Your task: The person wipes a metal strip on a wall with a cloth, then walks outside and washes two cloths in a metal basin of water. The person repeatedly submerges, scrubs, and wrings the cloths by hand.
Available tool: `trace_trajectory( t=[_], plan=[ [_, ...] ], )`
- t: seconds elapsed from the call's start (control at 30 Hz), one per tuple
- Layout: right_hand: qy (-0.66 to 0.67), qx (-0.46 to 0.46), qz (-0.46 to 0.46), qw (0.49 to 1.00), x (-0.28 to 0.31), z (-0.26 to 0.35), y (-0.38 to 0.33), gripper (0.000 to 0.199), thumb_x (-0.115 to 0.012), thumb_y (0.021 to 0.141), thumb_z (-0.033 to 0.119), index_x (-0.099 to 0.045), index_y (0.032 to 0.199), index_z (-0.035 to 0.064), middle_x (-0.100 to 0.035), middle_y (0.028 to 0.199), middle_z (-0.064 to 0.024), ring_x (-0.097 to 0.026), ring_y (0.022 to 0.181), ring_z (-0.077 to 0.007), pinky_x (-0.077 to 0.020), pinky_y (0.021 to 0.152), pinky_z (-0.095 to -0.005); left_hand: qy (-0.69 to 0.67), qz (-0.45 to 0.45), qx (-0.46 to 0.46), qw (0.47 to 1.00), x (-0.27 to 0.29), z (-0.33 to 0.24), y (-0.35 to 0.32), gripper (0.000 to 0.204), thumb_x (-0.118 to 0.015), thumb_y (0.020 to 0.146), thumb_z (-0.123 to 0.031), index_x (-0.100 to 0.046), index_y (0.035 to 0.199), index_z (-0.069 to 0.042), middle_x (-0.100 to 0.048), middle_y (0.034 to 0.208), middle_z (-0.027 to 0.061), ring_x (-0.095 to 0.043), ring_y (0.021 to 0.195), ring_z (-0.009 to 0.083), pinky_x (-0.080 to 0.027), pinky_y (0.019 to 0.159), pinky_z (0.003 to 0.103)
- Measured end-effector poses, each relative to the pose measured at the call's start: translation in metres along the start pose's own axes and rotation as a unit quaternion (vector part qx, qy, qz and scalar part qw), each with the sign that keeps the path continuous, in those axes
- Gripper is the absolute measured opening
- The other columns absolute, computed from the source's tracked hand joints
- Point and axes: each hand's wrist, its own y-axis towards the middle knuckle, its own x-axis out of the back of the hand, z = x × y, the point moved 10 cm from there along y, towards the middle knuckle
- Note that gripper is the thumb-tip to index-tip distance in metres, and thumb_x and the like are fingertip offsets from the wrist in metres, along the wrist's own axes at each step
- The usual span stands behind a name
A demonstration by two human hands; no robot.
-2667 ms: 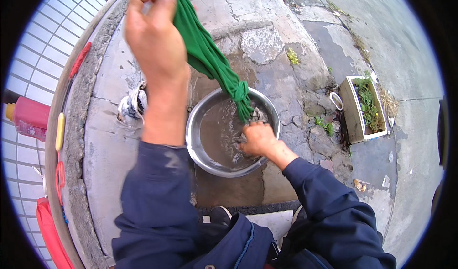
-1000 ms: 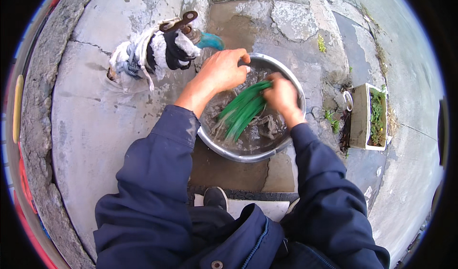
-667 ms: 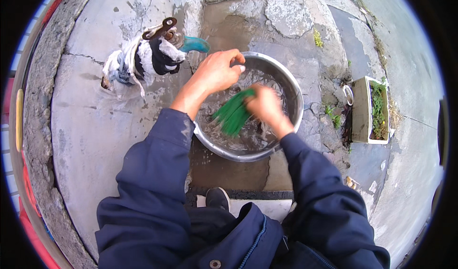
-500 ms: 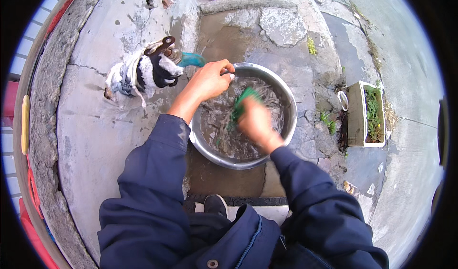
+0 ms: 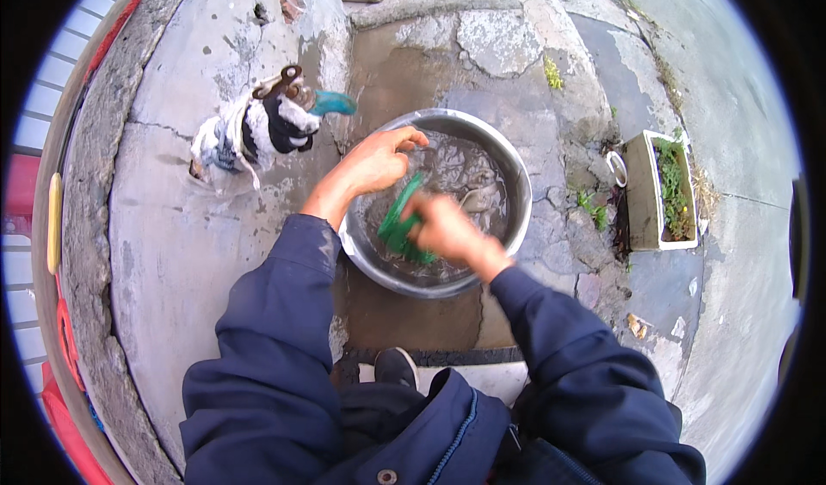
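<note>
A round metal basin (image 5: 519, 154) stands on wet concrete in front of me, holding murky grey-brown water (image 5: 460, 162). Something pale and rounded (image 5: 483, 197) shows at the water's surface on the right; its kind is unclear. My left hand (image 5: 379, 162) lies across the basin's upper left rim, its fingers loosely stretched and apart over the water. Inside the basin, my right hand (image 5: 443, 227) is closed on a bright green thing (image 5: 396, 222), thin and bent, perhaps mesh or cloth. Motion blurs that hand, and its fingers cover part of the green thing.
Left of the basin, a tap wrapped in white and black cloth (image 5: 258, 128) has a blue-green hose piece (image 5: 334, 103) on its spout. A pale planter (image 5: 641, 197) with green plants stands to the right. My shoe (image 5: 396, 369) is below the basin.
My right hand has swung left and slightly down with the green thing. My left hand has loosened from its pinch at the rim, and its fingers are straighter.
</note>
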Motion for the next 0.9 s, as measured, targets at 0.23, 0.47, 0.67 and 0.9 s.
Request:
trace_trajectory(
  t=[0.23,0.47,0.67,0.9],
  plan=[
    [0.07,0.079,-0.21,0.972,0.138,0.026,0.013,0.019,-0.07,0.078,0.013,-0.067,0.09,-0.0019,-0.07,0.081,-0.0195,-0.07,0.076,-0.0292,-0.0541,0.071,-0.0388,-0.103,0.022,-0.061,0.993,-0.026,-0.025,-0.01,0.074,-0.077,0.078,-0.003,-0.048,0.146,-0.005,-0.061,0.139,0.0112,-0.052,0.135,0.0246,-0.041,0.112,0.038],
    [0.222,0.253,-0.275,0.9,0.202,0.18,-0.04,0.02,-0.07,0.08,0.004,-0.065,0.097,-0.0024,-0.071,0.085,-0.0077,-0.066,0.075,-0.0131,-0.0542,0.069,-0.029,-0.223,-0.056,-0.163,0.959,-0.021,-0.094,0.0,0.043,-0.085,0.084,-0.02,-0.065,0.12,-0.006,-0.07,0.108,0.0003,-0.062,0.101,0.0123,-0.05,0.09,0.032],
    [0.255,0.163,-0.366,0.88,0.261,0.13,-0.067,0.018,-0.071,0.085,0.006,-0.066,0.101,0.0025,-0.068,0.091,-0.002,-0.065,0.082,-0.0116,-0.0518,0.078,-0.0264,-0.472,-0.103,-0.157,0.862,0.011,-0.112,0.003,0.021,-0.064,0.092,-0.005,-0.066,0.112,-0.005,-0.072,0.104,0.0072,-0.068,0.096,0.0178,-0.054,0.085,0.033],
    [0.375,-0.181,-0.248,0.875,0.182,-0.007,-0.054,0.095,-0.055,0.09,0.075,-0.04,0.151,0.0031,-0.048,0.144,-0.0244,-0.046,0.134,-0.0402,-0.0456,0.102,-0.064,-0.594,-0.112,-0.227,0.763,0.025,-0.137,-0.01,0.036,-0.049,0.091,0.001,-0.058,0.126,-0.001,-0.067,0.12,0.0179,-0.067,0.11,0.0283,-0.054,0.099,0.042]
  ],
)
